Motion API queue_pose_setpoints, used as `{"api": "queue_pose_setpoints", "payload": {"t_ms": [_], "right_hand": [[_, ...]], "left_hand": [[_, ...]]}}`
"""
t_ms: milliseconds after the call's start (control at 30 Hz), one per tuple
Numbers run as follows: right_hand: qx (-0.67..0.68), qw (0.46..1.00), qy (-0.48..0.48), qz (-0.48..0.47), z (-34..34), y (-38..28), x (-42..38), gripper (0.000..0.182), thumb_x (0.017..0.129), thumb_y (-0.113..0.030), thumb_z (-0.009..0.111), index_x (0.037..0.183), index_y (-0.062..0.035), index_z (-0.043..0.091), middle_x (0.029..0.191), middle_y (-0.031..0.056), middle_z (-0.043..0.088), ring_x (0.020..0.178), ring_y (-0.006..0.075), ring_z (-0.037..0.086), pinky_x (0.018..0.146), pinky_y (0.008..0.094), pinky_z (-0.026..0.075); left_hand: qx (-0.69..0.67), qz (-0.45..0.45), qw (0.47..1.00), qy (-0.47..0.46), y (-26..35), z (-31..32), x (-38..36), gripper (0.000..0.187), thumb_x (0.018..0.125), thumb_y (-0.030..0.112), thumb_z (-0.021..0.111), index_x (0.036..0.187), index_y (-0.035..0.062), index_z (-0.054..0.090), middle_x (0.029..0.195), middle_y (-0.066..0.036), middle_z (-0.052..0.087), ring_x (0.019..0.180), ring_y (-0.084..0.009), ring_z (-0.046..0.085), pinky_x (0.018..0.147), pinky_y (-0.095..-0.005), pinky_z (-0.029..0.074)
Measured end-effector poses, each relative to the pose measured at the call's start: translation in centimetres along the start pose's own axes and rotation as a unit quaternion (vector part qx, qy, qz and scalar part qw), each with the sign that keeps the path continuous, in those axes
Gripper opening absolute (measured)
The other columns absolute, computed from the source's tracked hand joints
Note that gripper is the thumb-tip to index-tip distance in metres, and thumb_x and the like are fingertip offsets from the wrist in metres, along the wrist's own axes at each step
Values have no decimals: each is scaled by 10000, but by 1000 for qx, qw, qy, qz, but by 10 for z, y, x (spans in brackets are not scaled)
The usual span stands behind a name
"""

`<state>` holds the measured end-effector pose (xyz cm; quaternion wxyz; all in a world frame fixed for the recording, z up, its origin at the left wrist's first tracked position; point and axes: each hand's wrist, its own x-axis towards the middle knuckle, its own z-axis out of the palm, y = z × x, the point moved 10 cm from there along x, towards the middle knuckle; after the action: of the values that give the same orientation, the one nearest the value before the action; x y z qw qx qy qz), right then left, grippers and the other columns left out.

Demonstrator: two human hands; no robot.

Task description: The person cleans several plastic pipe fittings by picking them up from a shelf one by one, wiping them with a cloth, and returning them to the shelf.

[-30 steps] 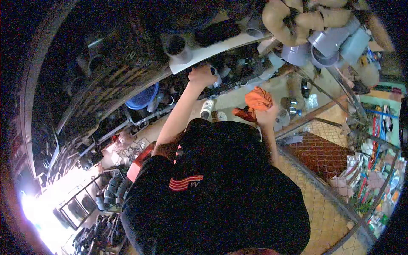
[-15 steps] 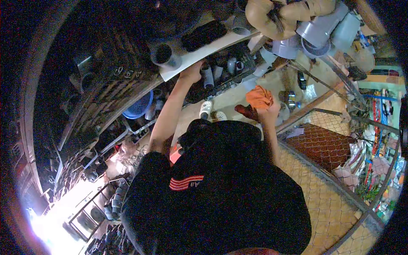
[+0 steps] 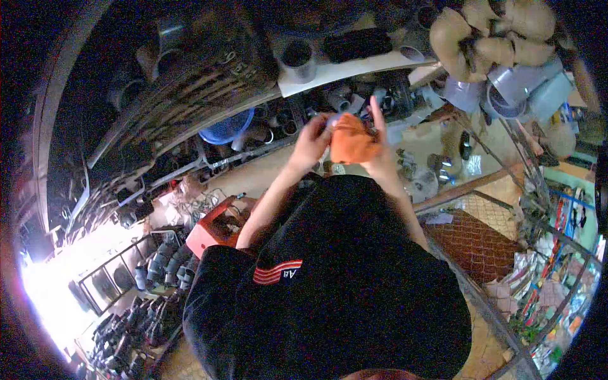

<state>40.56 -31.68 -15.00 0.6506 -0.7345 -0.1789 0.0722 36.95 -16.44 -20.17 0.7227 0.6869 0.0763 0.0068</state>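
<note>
An orange cloth is bunched in my right hand, with one finger pointing up beside it. My left hand is at the cloth's left side, its fingers curled together. A small greyish piece shows at those fingertips against the cloth, partly covered and too blurred to name. Both hands are held up in front of my chest, close to each other, below the shelf edge.
A shelf board carries a grey pipe fitting. Large beige elbows are piled at upper right. A blue basin lies to the left, a red metal object near my left arm. Wire mesh stands at right.
My left hand has come back from among the grey fittings under the shelf to the orange cloth. My right hand has moved left with the cloth. The whole view has shifted.
</note>
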Motion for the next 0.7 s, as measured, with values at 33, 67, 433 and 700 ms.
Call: {"api": "queue_pose_setpoints", "payload": {"t_ms": [33, 67, 433, 700], "right_hand": [[-60, 993, 42, -89, 11, -53, 2, 847, 647, -66, 772, 1389, -88, 364, 1290, 140, 493, 1193, 237, 472, 1028, 337, 345], [-39, 997, 41, -55, 17, -52, 6, 768, 639, -42, 768, 1334, -71, 444, 1250, 129, 546, 1124, 232, 541, 979, 330, 406], [30, 967, -232, -102, 68, -78, 8, 586, 647, -85, 747, 1206, -35, 579, 1176, 104, 621, 1063, 151, 587, 932, 295, 443], [140, 952, -271, -24, 73, -45, -9, 556, 653, -71, 730, 1184, 1, 580, 1225, 129, 585, 1120, 194, 562, 972, 323, 428]], "left_hand": [[4, 59, 998, -32, 61, 18, -28, 393, 889, 108, 567, 1251, -12, 475, 1158, -111, 585, 1079, -171, 544, 951, -296, 420], [-123, 1, 992, -35, 28, 21, -32, 410, 881, 76, 552, 1268, -17, 456, 1188, -108, 570, 1103, -171, 533, 973, -301, 408], [-512, -293, 807, -27, 2, 10, -85, 457, 961, 420, 411, 1190, 36, 503, 1147, -140, 600, 989, -244, 628, 832, -378, 545], [-509, -230, 824, -95, 3, 0, -88, 363, 949, 390, 464, 1169, 109, 533, 1025, -78, 639, 776, -203, 661, 543, -306, 572]]}}
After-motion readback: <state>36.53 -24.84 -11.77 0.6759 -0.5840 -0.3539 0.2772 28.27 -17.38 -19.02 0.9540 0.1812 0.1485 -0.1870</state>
